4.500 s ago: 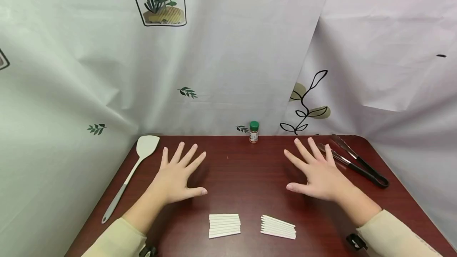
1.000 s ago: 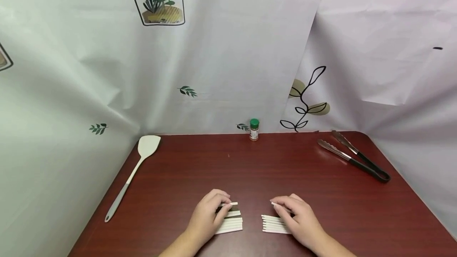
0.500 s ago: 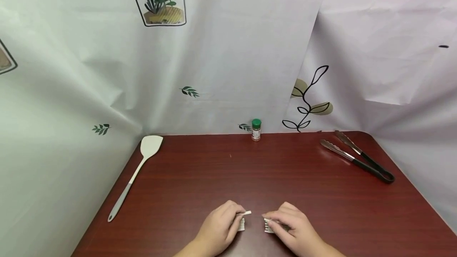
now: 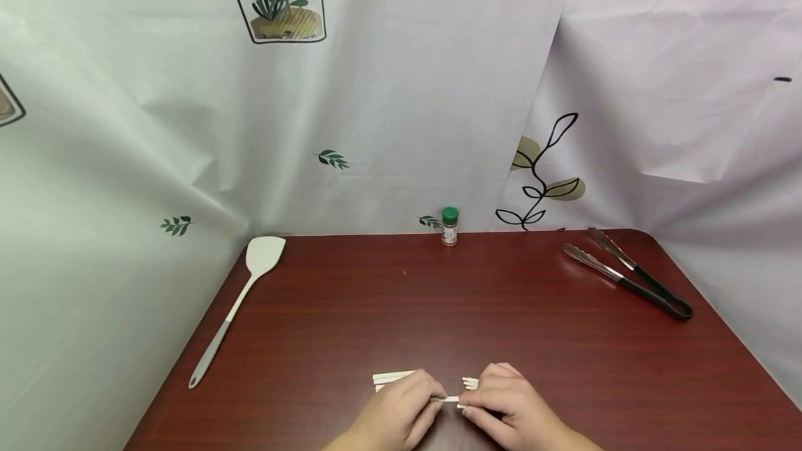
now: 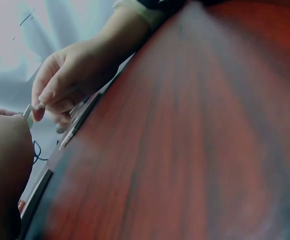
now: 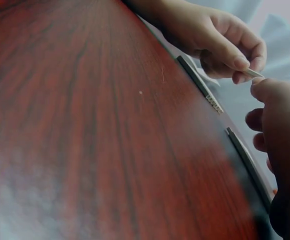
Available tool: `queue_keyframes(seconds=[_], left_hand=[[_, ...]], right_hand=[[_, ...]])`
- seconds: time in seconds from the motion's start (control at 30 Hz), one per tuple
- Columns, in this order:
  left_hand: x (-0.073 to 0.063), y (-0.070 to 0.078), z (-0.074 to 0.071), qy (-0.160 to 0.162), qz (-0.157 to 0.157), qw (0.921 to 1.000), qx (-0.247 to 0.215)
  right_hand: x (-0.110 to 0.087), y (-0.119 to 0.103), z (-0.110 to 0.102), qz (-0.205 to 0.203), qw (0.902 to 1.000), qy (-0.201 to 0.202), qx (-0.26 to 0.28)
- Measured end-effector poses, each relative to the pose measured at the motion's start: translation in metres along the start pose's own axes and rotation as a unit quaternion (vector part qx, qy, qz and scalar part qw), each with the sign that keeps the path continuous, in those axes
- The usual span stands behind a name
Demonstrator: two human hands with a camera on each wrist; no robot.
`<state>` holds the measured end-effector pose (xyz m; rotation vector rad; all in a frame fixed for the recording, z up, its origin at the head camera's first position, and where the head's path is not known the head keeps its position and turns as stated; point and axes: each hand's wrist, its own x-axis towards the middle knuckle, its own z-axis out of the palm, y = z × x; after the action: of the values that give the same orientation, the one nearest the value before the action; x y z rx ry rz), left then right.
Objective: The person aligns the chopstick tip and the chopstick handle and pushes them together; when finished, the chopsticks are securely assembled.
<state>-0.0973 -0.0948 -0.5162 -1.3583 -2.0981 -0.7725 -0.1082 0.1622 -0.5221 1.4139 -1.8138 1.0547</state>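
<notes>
In the head view, my left hand pinches a flat white stick between thumb and fingers. Its free end points right and comes up to the fingertips of my right hand. The right hand pinches a thin white stick, mostly hidden by its fingers; a pale tip shows in the left wrist view. The right wrist view has the left stick bridging both hands' fingertips. Behind the left hand lies a row of flat white sticks, partly covered. Ends of the thin white sticks show beside the right hand.
A white spatula with a grey handle lies along the left of the dark red table. Metal tongs with black handles lie spread at the back right. A small green-capped bottle stands at the back edge.
From spread above the table, both hands came down to the two rows and each picked up a stick. They then moved towards each other, bringing the stick ends together over the front middle.
</notes>
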Motion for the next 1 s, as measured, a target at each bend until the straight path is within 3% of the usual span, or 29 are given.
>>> queue_keyframes(seconds=[0.23,0.5,1.0], left_hand=[[-0.0013,-0.0003,0.002,0.001,0.006,1.0,-0.003],[-0.0015,-0.0008,0.0009,-0.007,0.018,0.9998,0.001],[-0.0035,0.0001,0.0037,-0.021,0.003,0.9992,-0.034]], right_hand=[[-0.0006,-0.0024,-0.0009,0.036,0.9993,0.011,0.007],[0.0038,-0.0023,-0.0017,0.013,0.9999,0.003,0.006],[-0.0041,-0.0012,-0.0012,0.015,0.9997,-0.02,-0.007]])
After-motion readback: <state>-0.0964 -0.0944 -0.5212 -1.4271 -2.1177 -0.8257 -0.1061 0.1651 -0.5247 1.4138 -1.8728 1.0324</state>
